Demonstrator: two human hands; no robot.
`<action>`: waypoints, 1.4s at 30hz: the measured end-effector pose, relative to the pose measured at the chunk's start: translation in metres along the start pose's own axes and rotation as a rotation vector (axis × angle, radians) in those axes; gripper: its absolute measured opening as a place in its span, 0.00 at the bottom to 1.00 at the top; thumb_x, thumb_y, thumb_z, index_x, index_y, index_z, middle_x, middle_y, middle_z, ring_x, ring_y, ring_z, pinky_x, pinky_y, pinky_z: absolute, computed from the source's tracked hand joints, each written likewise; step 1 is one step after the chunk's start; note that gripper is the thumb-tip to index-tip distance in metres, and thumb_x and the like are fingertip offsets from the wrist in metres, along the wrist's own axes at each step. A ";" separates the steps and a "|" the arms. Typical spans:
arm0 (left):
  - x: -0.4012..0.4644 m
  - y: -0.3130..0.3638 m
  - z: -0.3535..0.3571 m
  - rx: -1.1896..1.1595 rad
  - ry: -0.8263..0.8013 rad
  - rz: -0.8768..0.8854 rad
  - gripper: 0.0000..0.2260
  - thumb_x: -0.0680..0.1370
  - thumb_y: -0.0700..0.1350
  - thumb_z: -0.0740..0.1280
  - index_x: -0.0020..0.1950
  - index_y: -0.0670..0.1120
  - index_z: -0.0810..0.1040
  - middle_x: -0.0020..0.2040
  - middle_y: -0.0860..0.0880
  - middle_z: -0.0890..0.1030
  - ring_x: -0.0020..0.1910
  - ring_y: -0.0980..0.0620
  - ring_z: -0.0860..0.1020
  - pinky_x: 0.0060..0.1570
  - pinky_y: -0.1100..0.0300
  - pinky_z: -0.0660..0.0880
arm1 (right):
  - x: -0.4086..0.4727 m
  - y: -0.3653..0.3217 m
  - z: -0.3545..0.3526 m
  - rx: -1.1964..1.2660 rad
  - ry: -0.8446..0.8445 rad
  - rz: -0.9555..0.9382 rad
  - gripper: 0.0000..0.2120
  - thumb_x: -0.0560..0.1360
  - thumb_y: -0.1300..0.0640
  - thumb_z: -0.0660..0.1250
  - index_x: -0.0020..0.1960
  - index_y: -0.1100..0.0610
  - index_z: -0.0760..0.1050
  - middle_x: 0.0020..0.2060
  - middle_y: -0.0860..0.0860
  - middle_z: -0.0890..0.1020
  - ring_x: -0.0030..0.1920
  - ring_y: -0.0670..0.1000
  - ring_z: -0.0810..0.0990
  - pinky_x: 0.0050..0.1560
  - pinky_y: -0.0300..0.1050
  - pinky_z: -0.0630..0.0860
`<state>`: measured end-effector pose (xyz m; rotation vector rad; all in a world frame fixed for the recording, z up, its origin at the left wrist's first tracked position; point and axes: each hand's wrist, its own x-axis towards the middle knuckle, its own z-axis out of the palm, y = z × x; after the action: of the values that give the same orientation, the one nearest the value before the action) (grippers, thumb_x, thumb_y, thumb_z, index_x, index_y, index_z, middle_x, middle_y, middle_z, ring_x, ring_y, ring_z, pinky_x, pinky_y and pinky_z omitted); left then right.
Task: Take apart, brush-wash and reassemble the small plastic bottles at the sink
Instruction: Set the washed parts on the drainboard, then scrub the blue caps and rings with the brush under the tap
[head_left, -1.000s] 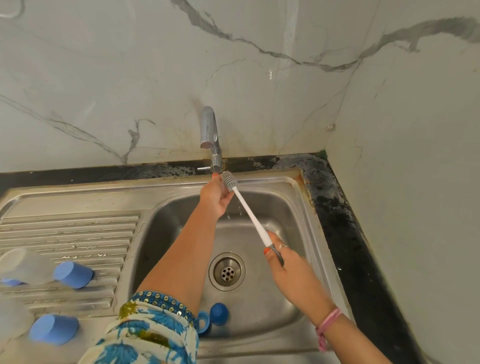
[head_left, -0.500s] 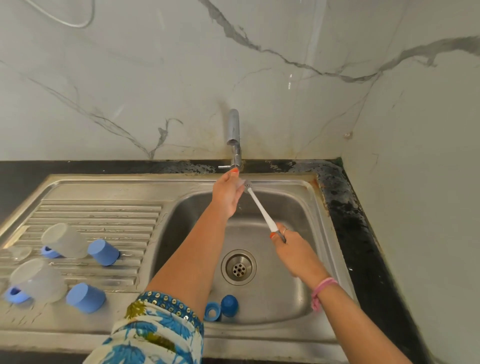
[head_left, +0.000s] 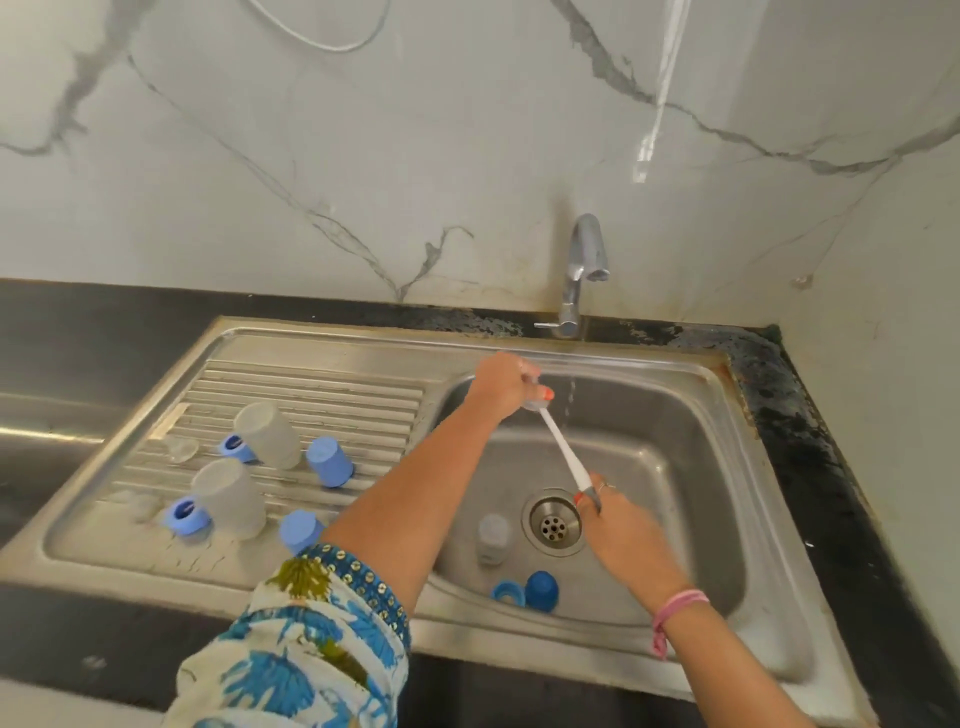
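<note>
Both arms stretch forward, the left arm (head_left: 415, 499) bare below a patterned sleeve. The left hand (head_left: 501, 382) has its fingers (head_left: 543, 395) curled closed (orange nails); the right hand (head_left: 618, 525), lower and nearer, is closed too, wrist banded pink

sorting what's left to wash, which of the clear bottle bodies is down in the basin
The small clear bottle lying just left of the drain. The other two clear bodies stand upside down on the ribbed drainboard.

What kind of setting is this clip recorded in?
Most likely a home kitchen sink area: a stainless steel sink with a ribbed drainboard, a running tap by a marble-look wall, and a dark countertop.
</note>
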<state>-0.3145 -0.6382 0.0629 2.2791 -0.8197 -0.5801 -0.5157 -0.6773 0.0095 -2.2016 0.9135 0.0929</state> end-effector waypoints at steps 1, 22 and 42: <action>-0.002 -0.005 -0.010 0.027 -0.011 0.019 0.12 0.73 0.42 0.75 0.54 0.38 0.84 0.52 0.42 0.84 0.54 0.46 0.81 0.55 0.61 0.75 | 0.001 -0.007 0.006 0.004 0.006 0.012 0.16 0.82 0.50 0.52 0.67 0.53 0.68 0.37 0.51 0.78 0.37 0.53 0.77 0.40 0.50 0.75; -0.027 -0.275 -0.271 0.292 0.227 -0.287 0.17 0.74 0.45 0.73 0.61 0.41 0.81 0.63 0.44 0.79 0.63 0.45 0.75 0.65 0.57 0.66 | 0.028 -0.194 0.086 0.522 0.089 -0.041 0.08 0.82 0.52 0.57 0.60 0.44 0.67 0.33 0.52 0.73 0.28 0.47 0.68 0.24 0.42 0.66; -0.010 -0.297 -0.261 0.364 0.182 -0.370 0.27 0.78 0.59 0.65 0.65 0.39 0.76 0.63 0.42 0.79 0.62 0.42 0.75 0.60 0.53 0.70 | 0.032 -0.173 0.080 0.580 0.182 0.118 0.07 0.82 0.53 0.59 0.58 0.44 0.67 0.34 0.54 0.72 0.27 0.47 0.65 0.24 0.41 0.64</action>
<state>-0.0509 -0.3447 0.0411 2.7991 -0.4413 -0.3959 -0.3650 -0.5611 0.0461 -1.6344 1.0176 -0.2882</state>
